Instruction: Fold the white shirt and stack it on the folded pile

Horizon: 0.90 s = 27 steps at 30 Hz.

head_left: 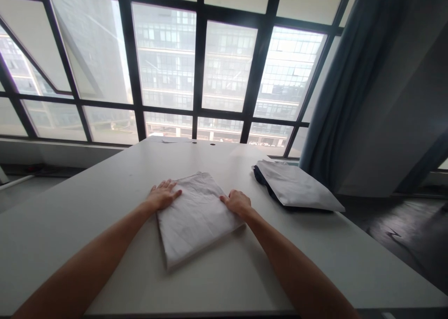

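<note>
A folded white cloth (199, 221), slightly wrinkled and turned at an angle, lies on the white table (119, 272) in front of me. Along its upper left edge rests my left hand (164, 195), fingers stretched forward and the thumb lying on the fabric. At the right edge my right hand (238, 201) is closed, with its thumb on top and the other fingers curled at the side. The fingertips of that hand are partly hidden.
To the right, near the table edge, lies a stack of folded cloth (297, 186), white on top with dark fabric beneath. White sheets (171, 140) lie at the far end. Beyond are large windows (164, 58) and a blue-grey curtain (336, 104).
</note>
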Motion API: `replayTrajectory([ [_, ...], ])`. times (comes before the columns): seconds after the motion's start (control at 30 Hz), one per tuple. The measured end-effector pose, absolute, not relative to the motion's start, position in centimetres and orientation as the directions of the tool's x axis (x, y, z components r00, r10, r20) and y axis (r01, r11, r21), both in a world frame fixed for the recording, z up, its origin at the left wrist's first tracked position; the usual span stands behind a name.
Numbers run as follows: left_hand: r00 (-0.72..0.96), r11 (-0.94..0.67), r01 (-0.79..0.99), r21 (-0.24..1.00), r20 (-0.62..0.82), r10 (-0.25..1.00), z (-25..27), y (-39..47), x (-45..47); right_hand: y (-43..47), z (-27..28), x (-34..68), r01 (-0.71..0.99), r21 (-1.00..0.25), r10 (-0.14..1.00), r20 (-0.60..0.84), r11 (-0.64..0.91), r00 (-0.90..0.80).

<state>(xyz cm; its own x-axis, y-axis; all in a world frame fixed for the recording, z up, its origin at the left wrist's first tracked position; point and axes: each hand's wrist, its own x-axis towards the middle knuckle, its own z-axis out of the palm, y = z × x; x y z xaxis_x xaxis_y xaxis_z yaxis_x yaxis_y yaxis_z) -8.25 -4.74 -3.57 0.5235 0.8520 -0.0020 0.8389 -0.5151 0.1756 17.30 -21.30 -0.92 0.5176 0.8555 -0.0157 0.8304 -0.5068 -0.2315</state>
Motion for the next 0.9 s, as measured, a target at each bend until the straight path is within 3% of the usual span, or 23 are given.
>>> replayTrajectory([
  [0.17, 0.485, -0.476, 0.862, 0.174, -0.011, 0.875, -3.7, -5.5, -8.2, -21.2, -0.9, 17.3, 0.823, -0.236, 0.854, -0.075, -0.517, 0.515],
  [0.43, 0.471, -0.467, 0.864, 0.187, 0.027, 0.882, -4.4, -5.4, -8.1, -20.5, -1.1, 18.3, 0.796, -0.332, 0.852, -0.048, -0.506, 0.522],
  [0.63, 0.526, -0.518, 0.840, 0.161, -0.003, 0.851, -4.8, -5.2, -8.5, -20.1, -0.9, 21.5, 0.794, -0.208, 0.782, 0.156, -0.571, 0.603],
  [0.9, 0.531, -0.528, 0.843, 0.100, -0.006, 0.847, -4.2, -6.0, -8.6, -17.7, 5.7, 23.8, 0.878, -0.223, 0.789, 0.385, -0.423, 0.478],
])
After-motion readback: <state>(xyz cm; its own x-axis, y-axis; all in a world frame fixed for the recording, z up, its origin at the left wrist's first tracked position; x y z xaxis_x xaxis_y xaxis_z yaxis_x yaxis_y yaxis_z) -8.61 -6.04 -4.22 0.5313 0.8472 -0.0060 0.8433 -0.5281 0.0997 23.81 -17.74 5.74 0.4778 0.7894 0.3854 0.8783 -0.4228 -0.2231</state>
